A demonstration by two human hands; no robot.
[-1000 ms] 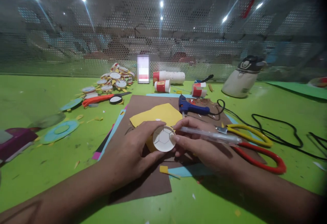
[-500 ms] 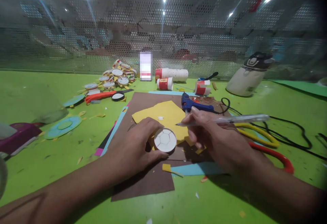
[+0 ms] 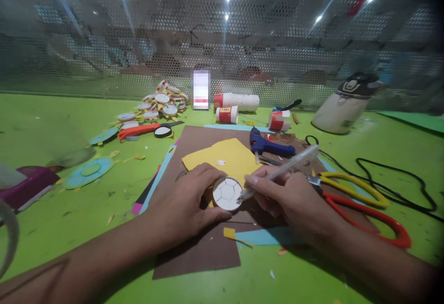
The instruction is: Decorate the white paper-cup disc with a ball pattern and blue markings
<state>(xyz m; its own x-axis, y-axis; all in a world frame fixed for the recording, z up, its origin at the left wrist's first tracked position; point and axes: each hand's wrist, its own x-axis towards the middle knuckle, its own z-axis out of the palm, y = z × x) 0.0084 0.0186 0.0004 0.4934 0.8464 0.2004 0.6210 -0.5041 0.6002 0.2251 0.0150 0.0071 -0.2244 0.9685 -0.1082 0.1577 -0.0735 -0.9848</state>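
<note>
My left hand (image 3: 196,197) is closed around the left side of a small round white disc (image 3: 227,193), thumb below and fingers above. Dark lines on its face form a soccer-ball pattern. My right hand (image 3: 280,191) grips a clear-barrelled pen (image 3: 291,163), its tip at the disc's right edge. Beneath the hands lie yellow paper (image 3: 222,149) and brown sheets (image 3: 201,258). Scissors with red and yellow handles (image 3: 364,216) lie beside my right wrist, their blades partly hidden. Beyond the hands rests a blue glue gun (image 3: 270,144).
At the back left is a pile of decorated discs (image 3: 163,103), with an orange-handled knife (image 3: 138,131) before it. Paper cups (image 3: 227,114) lie on their sides near a mesh screen (image 3: 138,54). A black-lidded jug (image 3: 342,107) stands at right; a purple tape dispenser (image 3: 27,186) sits at left.
My right hand has brought the pen down and left, from beside the disc onto its right edge, and the pen now tilts more steeply. The left hand keeps its hold. The view has shifted slightly.
</note>
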